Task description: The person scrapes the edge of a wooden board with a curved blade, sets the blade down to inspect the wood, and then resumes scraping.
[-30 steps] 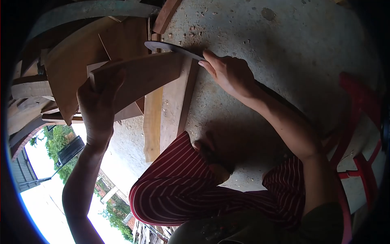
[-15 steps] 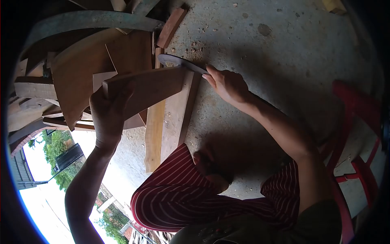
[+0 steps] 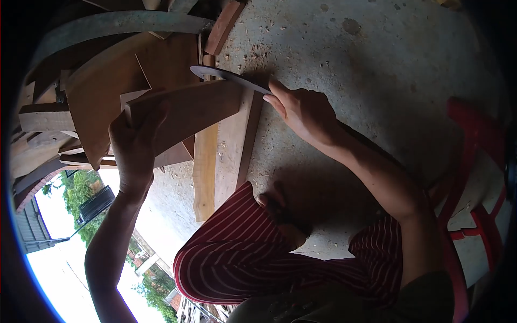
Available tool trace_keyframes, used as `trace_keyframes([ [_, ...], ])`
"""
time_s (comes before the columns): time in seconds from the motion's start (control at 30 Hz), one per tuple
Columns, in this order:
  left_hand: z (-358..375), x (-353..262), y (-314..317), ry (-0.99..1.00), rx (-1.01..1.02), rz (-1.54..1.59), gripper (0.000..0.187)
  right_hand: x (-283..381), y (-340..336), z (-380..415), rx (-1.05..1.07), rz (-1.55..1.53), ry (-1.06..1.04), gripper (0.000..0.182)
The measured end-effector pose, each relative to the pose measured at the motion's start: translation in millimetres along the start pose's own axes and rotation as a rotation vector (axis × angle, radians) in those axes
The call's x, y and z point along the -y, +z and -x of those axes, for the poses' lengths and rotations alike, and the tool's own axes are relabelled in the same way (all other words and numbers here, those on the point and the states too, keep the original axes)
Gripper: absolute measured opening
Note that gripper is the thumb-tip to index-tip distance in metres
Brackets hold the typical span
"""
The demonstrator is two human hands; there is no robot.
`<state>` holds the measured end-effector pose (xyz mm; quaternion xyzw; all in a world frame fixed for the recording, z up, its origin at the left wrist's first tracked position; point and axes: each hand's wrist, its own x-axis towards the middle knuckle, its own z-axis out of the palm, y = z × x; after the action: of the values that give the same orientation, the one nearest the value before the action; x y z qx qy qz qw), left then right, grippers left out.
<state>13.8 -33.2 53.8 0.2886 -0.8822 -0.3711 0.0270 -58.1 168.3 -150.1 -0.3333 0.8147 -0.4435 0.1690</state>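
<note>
My left hand [image 3: 133, 148] is wrapped round the near left end of a short wooden board [image 3: 196, 110], which it holds up at a slant. In my right hand [image 3: 307, 110] is the handle end of a machete [image 3: 229, 75], its handle hidden inside the closed fingers. The dark, round-tipped blade lies across the far right end of the board, overlapping its upper edge in this view. Beneath the board's right end runs a longer plank [image 3: 231, 151], with a paler wavy-edged strip [image 3: 205, 172] beside it.
Stacked wood scraps and panels [image 3: 105, 81] fill the left side, with a curved beam [image 3: 124, 22] above them. A reddish block [image 3: 225, 27] lies at the top. Wood chips dot the concrete floor [image 3: 355, 59]. A red chair [image 3: 466, 129] stands at the right.
The machete has slid left across the board's end, its tip now reaching farther left. The board and my left hand have shifted slightly left too.
</note>
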Motion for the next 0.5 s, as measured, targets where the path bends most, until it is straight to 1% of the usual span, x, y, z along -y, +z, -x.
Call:
trace_keyframes([
  [0.03,-0.8,-2.0,0.4,0.035,0.009,-0.011,0.027,-9.0,11.3,-0.1,-0.047,-0.01,-0.012,0.019],
  [0.1,4.1,-5.8,4.9,0.069,-0.018,-0.042,0.026,-34.8,37.1,4.3,-0.056,0.059,-0.044,0.018],
  [0.13,2.4,-7.1,5.2,0.097,-0.041,-0.086,0.024,-36.1,33.4,-6.2,-0.066,0.115,-0.067,0.017],
  [0.17,0.0,-5.3,3.9,0.091,-0.033,-0.04,0.025,-36.4,33.8,-5.2,-0.006,0.124,0.007,0.018],
  [0.2,-1.9,-3.9,2.0,0.077,-0.032,-0.046,0.025,-32.1,29.9,-6.7,0.006,0.114,0.009,0.018],
  [0.27,-1.4,-1.0,-1.7,0.042,-0.002,-0.044,0.027,-18.1,18.5,-0.9,-0.061,-0.006,-0.028,0.019],
  [0.3,-0.4,-0.4,-0.6,0.044,-0.027,-0.004,0.028,-7.4,9.3,-0.4,0.015,0.002,0.03,0.02],
  [0.43,-1.2,-2.2,-1.6,0.05,0.011,-0.06,0.026,-33.5,28.5,-8.7,0.066,0.005,0.066,0.022],
  [0.47,-0.8,-4.0,1.1,0.098,-0.023,-0.077,0.027,-38.7,35.5,-6.1,0.031,0.084,0.027,0.022],
  [0.5,-4.9,-6.4,2.2,0.121,-0.039,-0.066,0.027,-36.0,28.8,-11.7,-0.029,0.086,-0.001,0.021],
])
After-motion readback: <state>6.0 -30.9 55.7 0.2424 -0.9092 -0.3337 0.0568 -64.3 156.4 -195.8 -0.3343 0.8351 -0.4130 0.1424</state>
